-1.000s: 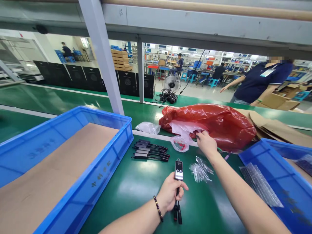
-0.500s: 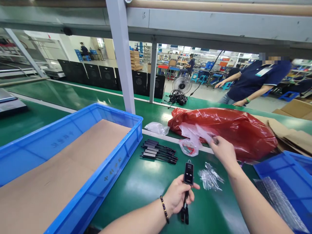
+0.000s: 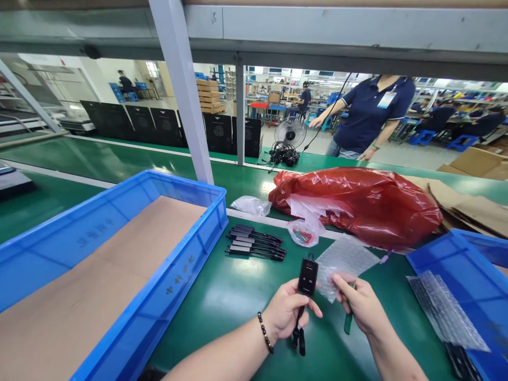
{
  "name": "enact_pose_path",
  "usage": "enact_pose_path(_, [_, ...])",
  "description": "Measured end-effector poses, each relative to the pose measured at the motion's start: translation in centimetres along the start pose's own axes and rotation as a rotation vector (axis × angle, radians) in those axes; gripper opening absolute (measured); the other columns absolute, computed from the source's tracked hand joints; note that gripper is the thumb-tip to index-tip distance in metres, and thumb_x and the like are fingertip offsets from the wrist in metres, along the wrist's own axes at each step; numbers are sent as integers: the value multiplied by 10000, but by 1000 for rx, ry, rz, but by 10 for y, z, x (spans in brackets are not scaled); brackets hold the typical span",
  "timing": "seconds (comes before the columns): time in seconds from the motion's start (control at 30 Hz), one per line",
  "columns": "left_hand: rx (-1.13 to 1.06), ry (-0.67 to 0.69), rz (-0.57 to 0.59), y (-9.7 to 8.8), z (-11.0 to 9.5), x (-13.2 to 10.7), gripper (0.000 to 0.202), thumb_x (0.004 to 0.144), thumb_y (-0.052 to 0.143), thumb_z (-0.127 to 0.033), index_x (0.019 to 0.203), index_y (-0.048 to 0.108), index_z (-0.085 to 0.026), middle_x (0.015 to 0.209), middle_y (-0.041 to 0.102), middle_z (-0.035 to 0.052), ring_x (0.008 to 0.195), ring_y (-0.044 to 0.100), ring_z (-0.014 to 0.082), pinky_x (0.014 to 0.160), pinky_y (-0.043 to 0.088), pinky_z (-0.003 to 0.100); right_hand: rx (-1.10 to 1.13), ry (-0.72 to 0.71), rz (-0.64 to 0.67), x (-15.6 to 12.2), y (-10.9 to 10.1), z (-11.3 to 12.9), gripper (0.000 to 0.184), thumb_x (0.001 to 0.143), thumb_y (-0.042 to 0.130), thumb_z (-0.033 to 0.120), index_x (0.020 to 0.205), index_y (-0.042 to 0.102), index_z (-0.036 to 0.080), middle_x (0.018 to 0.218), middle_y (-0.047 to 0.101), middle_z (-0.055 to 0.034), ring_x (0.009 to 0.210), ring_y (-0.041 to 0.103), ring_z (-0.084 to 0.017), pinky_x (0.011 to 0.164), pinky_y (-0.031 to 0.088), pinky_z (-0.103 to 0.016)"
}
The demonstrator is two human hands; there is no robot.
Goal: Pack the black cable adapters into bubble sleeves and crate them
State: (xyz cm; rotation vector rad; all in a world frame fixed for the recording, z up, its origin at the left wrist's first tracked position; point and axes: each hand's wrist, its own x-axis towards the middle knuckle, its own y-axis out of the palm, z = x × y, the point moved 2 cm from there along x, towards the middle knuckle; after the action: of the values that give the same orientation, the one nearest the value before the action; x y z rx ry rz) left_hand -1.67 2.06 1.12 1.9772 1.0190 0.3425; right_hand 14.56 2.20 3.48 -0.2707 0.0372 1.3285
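My left hand (image 3: 286, 311) is closed around a small black electronic module (image 3: 308, 276) with two short cables hanging below it. A metal-looking loop shows at the module's top end. To its right, my right hand (image 3: 359, 302) pinches a clear bubble-wrap bag (image 3: 345, 259) by its near edge. A green strip-like thing (image 3: 348, 323) also sticks out under the fingers of that hand; its kind I cannot make out. Several similar black modules with cables (image 3: 254, 242) lie in a row on the green table. Beyond the bag rests a big red plastic bag (image 3: 365, 203).
A large blue bin (image 3: 190, 264) lined with brown cardboard stands at left. Another blue bin (image 3: 432, 254) at right has bubble-wrap bags (image 3: 448, 312) on its edge. Clear plastic bags (image 3: 251, 205) lie near the red one. A person (image 3: 371, 116) stands across the table.
My right hand has drawn back from the red bag toward my left hand, bringing the bubble-wrap bag, which now covers where small clear strips lay. My left hand keeps holding the module.
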Motion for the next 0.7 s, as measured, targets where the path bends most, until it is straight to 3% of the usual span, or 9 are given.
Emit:
enact_pose_path(0.13, [-9, -97, 94, -2, 5, -1, 252, 631, 569, -125, 882, 585, -113, 756, 662, 75, 399, 553, 90, 277, 293, 153, 204, -49, -300, 16, -16, -5, 430, 565, 685, 544, 552, 460, 178, 367, 405, 70, 304, 334, -57, 298, 238, -193])
enact_pose_path(0.3, [49, -224, 205, -7, 13, -1, 238, 662, 578, -156, 892, 560, -96, 565, 650, 62, 295, 477, 75, 252, 262, 140, 245, -82, -346, 18, -17, -3, 440, 584, 663, 562, 545, 425, 194, 370, 370, 78, 320, 313, -58, 314, 231, -202])
enact_pose_path(0.4, [56, -221, 241, -7, 13, -1, 424, 701, 597, -192, 1105, 483, -131, 591, 666, 53, 300, 490, 72, 276, 277, 124, 49, -119, -189, 15, -11, 4, 481, 607, 600, 621, 494, 407, 195, 370, 355, 65, 343, 303, -63, 342, 241, -214])
enact_pose_path(0.5, [62, -199, 246, -6, 11, -1, 677, 748, 588, -225, 1327, 237, -222, 654, 686, 42, 335, 530, 80, 312, 323, 119, -187, -155, 52, 10, -6, 10, 506, 655, 525, 644, 466, 412, 189, 398, 351, 53, 379, 294, -67, 373, 244, -221])
enact_pose_path(0.7, [65, -111, 180, -6, 10, 0, 771, 756, 569, -207, 1360, 91, -242, 685, 691, 44, 362, 561, 98, 331, 391, 136, -334, -147, 301, -7, -4, 14, 439, 746, 477, 550, 506, 421, 186, 438, 333, 58, 422, 289, -74, 412, 253, -221])
